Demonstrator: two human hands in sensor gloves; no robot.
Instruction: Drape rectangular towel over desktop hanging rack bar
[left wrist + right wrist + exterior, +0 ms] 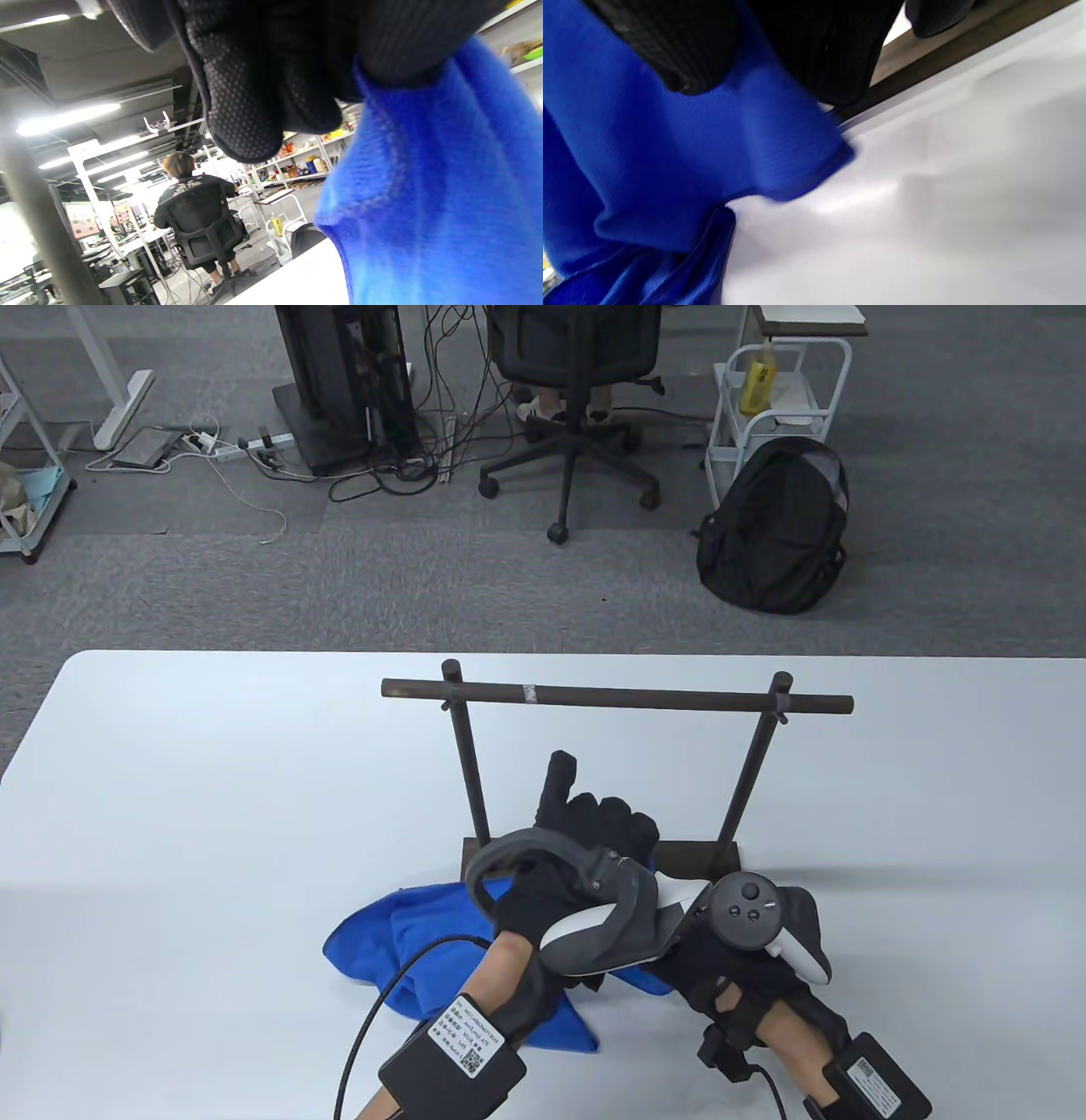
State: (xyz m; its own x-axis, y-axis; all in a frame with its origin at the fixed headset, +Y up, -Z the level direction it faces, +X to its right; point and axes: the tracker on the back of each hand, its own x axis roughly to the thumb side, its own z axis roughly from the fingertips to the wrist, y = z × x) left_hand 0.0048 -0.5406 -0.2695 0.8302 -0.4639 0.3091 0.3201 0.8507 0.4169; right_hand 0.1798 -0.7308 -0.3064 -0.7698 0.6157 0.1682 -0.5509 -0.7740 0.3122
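Observation:
The blue towel [405, 940] lies crumpled on the white table [212, 814], just in front of the rack's base [594, 858]. The rack's dark bar [619, 696] runs level across two posts and is bare. My left hand [601, 824] is over the towel's far edge by the base, one finger pointing up. In the left wrist view its fingers [254, 84] grip blue cloth [424, 190]. My right hand [714, 965] is low at the towel's right end. In the right wrist view its fingers [823, 46] hold a fold of towel [670, 148] near the base [925, 55].
The rack stands mid-table with its left post [468, 763] and right post [751, 772] close ahead of my hands. White table stretches left and right of it. Beyond the table's far edge are an office chair [568, 381], a black backpack [776, 530] and a white cart [780, 390].

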